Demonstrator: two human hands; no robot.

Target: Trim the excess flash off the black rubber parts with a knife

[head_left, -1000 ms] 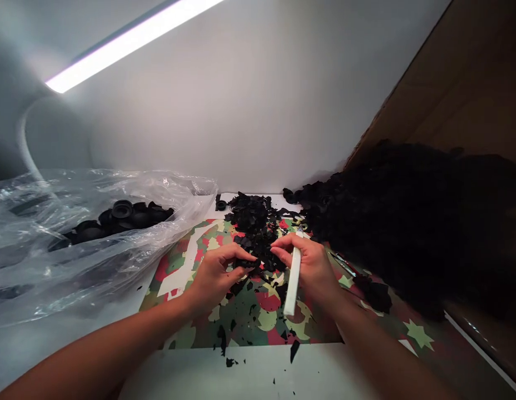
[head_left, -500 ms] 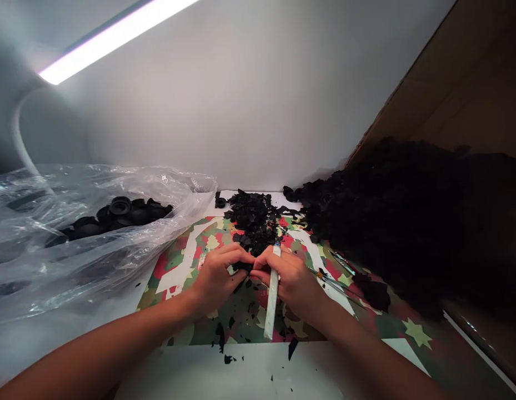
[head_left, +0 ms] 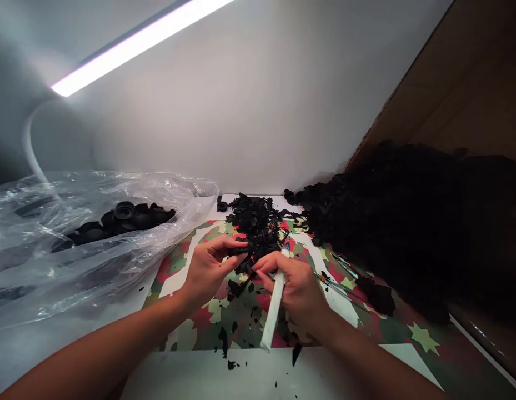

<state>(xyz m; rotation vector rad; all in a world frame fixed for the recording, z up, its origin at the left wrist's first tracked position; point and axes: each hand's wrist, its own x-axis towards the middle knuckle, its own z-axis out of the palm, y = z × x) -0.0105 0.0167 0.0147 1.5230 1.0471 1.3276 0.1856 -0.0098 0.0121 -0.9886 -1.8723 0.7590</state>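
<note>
"What did we hold?"
"We pinched a black part [head_left: 238, 251] in our left hand [head_left: 210, 268], beside the scraps [head_left: 253, 215]."
"And our right hand [head_left: 297, 283]?"
"It gripped a white tool [head_left: 275, 305]; we couldn't tell whether it pinched anything else."

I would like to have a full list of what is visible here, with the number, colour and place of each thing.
wall: one, grey-white, back
lamp: one, white, lit, upper left
cardboard: one, brown, upper right
clear plastic: one, transparent, left
round parts: several, black, among the plastic
tabletop: one, white, front
patterned sheet: one, green-red-cream, centre
scraps: many, black, centre
large pile: one, black, right
thin tools: count unclear, metallic, right of centre
white stick: one, centre
small piece: one, black, centre
left hand: one, bare, pinching the small piece
right hand: one, bare, holding the white stick
</note>
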